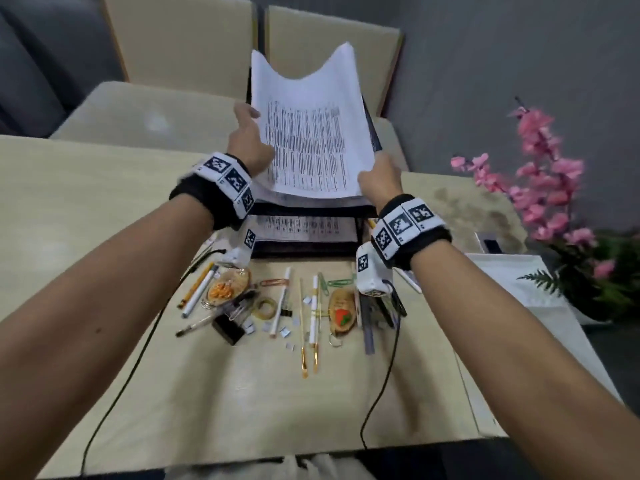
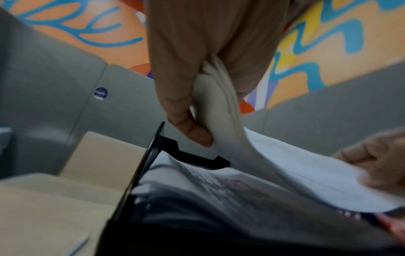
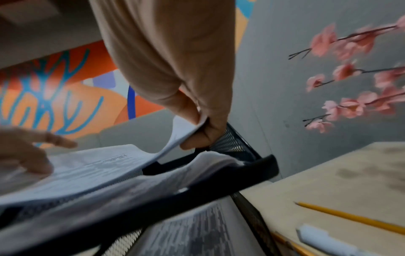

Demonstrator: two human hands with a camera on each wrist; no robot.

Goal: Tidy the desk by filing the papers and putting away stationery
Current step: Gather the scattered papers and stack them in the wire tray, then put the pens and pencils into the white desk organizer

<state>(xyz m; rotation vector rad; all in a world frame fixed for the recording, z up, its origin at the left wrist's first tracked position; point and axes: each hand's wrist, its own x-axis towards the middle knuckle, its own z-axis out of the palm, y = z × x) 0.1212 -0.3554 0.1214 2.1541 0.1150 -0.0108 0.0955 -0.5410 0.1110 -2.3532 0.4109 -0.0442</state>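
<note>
— While the sheaf of papers (image 1: 308, 133) sags in a curve at the upper centre of the head view, how much room is around it?

— Its near edge lies over the top tier of the black mesh tray (image 1: 304, 242); its far edge rises free in front of two beige chair backs. To the left the table (image 1: 86, 202) is bare; at the right of the frame stand pink flowers (image 1: 540, 174). Below the tray, in mid-frame, pens, pencils, paper clips and a tape ring lie scattered.

— And the papers against the fingers?

— The left hand (image 1: 247, 140) takes the stack's left edge, the right hand (image 1: 379, 178) its lower right corner.

— How do the fingers stand?

— In the left wrist view the left thumb and fingers (image 2: 190, 131) close narrowly, pinching the bent sheets. In the right wrist view the right fingers (image 3: 206, 133) pinch the sheet corner just above the tray's rim.
</note>
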